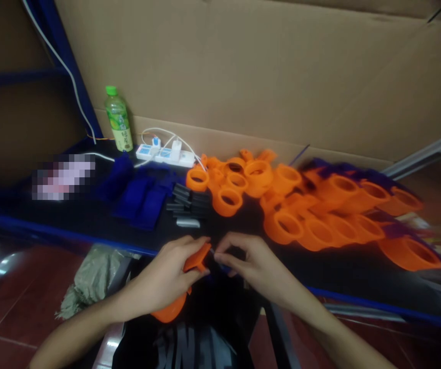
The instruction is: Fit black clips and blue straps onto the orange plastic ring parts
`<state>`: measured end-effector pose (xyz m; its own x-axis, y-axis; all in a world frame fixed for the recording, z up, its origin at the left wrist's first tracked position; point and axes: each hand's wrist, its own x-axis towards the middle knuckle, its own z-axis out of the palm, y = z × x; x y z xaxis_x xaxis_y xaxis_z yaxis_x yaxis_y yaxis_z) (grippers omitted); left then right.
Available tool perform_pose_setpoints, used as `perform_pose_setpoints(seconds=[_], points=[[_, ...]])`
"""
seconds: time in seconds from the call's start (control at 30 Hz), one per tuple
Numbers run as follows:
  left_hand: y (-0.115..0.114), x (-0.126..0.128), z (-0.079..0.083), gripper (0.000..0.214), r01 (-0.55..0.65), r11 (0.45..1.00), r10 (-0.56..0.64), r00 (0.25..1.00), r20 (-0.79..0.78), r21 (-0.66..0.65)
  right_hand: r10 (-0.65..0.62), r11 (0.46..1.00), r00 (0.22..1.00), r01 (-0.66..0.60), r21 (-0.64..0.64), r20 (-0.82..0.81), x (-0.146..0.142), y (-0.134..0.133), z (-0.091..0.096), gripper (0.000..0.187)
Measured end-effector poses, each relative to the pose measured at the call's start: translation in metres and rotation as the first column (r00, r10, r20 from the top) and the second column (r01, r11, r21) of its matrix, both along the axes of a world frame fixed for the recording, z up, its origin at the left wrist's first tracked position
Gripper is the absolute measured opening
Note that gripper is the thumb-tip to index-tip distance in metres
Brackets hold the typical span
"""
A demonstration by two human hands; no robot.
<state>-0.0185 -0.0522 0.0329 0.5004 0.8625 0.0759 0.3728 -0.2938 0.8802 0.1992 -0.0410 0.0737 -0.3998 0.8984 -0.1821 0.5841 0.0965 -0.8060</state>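
Observation:
My left hand (176,266) is closed around an orange plastic part (168,311), whose ring-like end hangs below the palm and whose flat tab shows between thumb and fingers. Close beside that tab, my right hand (247,259) has thumb and index finger pinched together. What lies in this pinch is too small and blurred to name; a bit of dark blue shows beneath the fingers. Just beyond my hands, short black strips (187,202) lie in a heap on the black tabletop (89,218), with a small whitish piece (188,223) in front of them.
Many orange ring-shaped parts (282,225) are spread over the right half, some with purple-blue pieces. Blue flat pieces (139,202) lie left of the strips. A white power strip (166,155) and a green-capped bottle (119,120) stand against the cardboard wall (243,77).

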Motion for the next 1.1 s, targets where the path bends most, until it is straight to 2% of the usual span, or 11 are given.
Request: perform_pose_setpoints(seconds=[0.07, 0.13, 0.3, 0.4, 0.53, 0.6, 0.73, 0.83, 0.9, 1.0, 1.1], points=[[0.002, 0.001, -0.001, 0.053, -0.024, 1.0, 0.024, 1.0, -0.012, 0.008, -0.014, 1.0, 1.0, 0.013, -0.019, -0.019, 0.0, 0.001, -0.001, 0.02], [0.004, 0.002, -0.001, 0.054, -0.06, 0.998, 0.06, 0.998, 0.016, 0.005, -0.02, 0.998, 0.999, 0.021, 0.052, -0.033, -0.002, 0.001, -0.001, 0.018], [0.01, 0.001, -0.001, 0.043, -0.088, 0.982, 0.137, 0.94, 0.311, -0.164, -0.113, 0.963, 0.974, 0.155, 0.219, -0.195, -0.001, -0.009, -0.005, 0.026], [0.012, 0.002, -0.007, 0.034, -0.169, 0.948, 0.285, 0.827, 0.484, -0.269, -0.17, 0.94, 0.938, 0.246, 0.237, -0.302, -0.002, -0.027, -0.015, 0.039], [0.012, 0.011, -0.022, 0.029, -0.343, 0.857, 0.515, 0.618, 0.594, -0.386, -0.139, 0.948, 0.985, 0.161, 0.276, -0.098, -0.012, -0.059, -0.025, 0.088], [0.011, 0.018, -0.026, 0.034, -0.276, 0.854, 0.513, 0.588, 0.625, -0.442, -0.107, 0.958, 0.994, 0.104, 0.266, -0.002, -0.016, -0.067, -0.022, 0.103], [0.008, 0.025, -0.023, 0.042, -0.185, 0.879, 0.453, 0.614, 0.647, -0.44, -0.064, 0.977, 0.998, 0.068, 0.204, -0.025, -0.009, -0.062, -0.004, 0.098], [0.007, 0.021, -0.016, 0.059, -0.078, 0.944, 0.286, 0.679, 0.676, -0.321, -0.021, 0.976, 1.0, 0.02, 0.215, 0.005, 0.014, -0.053, 0.014, 0.088], [0.007, 0.015, -0.012, 0.077, 0.03, 0.969, 0.152, 0.706, 0.692, -0.244, -0.068, 0.96, 0.995, 0.046, 0.278, 0.071, 0.042, -0.045, 0.025, 0.084], [0.009, 0.005, -0.011, 0.081, 0.115, 0.97, 0.059, 0.743, 0.667, -0.214, -0.297, 0.856, 0.942, 0.189, 0.481, 0.158, 0.097, -0.021, 0.042, 0.081], [0.011, -0.001, -0.013, 0.059, 0.201, 0.942, 0.017, 0.769, 0.639, -0.267, -0.596, 0.639, 0.766, 0.27, 0.72, 0.242, 0.151, 0.022, 0.061, 0.088]])
